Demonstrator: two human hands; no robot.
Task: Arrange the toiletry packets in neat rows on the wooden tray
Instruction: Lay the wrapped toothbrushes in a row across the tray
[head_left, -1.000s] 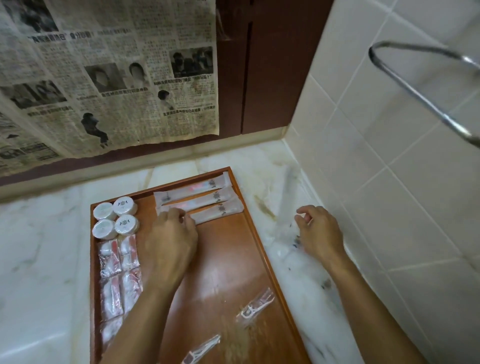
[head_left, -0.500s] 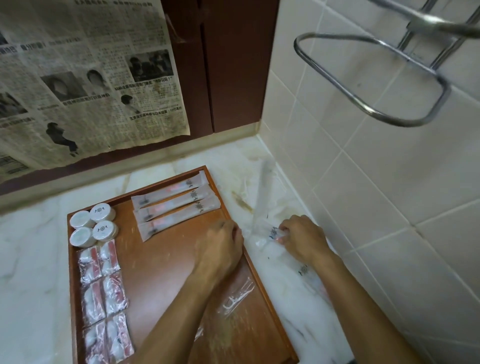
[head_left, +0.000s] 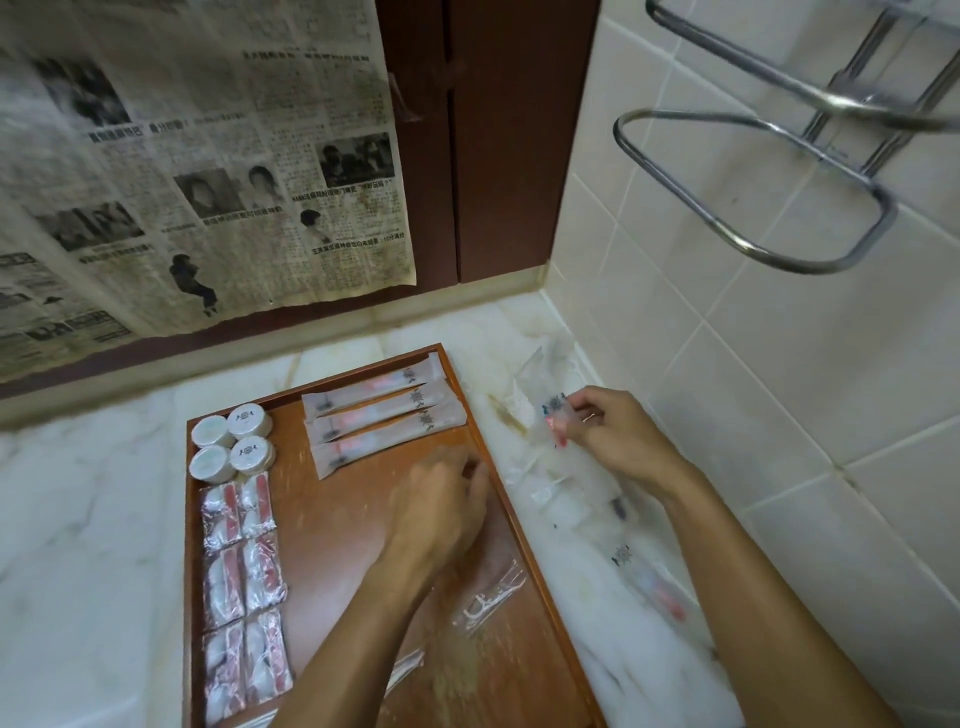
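A newspaper (head_left: 197, 171) hangs on the wall beyond the left hand, printed in Chinese characters too blurred to read, with small photographs among the columns. The wooden tray (head_left: 332, 525) lies on the marble counter (head_left: 88, 499) under the left hand. Far to that hand's left, at the tray's far corner, stand four round white caps (head_left: 232, 440) in a square, touching; two of them show a small dark emblem, which cannot be read. Nearer along the tray's left edge lie six shiny red-and-white packets (head_left: 244, 590) in two columns, side by side. Just beyond the left hand, three long frosted packets (head_left: 382, 413) lie in a row, touching, each with a dark crest near its right end and a reddish thing inside; no words can be made out.

The left hand (head_left: 441, 506) hovers low over the tray near its right rim, fingers curled loosely and blurred; whether it holds anything cannot be told. Nearer than this hand, a clear packet with a floss pick (head_left: 488, 603) lies on the tray.

To its right, off the tray, the right hand (head_left: 615, 436) pinches a frosted packet (head_left: 550, 415) with the same dark crest, raised over a loose heap of clear packets (head_left: 571, 499) on the counter. Above that hand a chrome towel rail (head_left: 753, 187) juts from the tiled wall (head_left: 779, 364).
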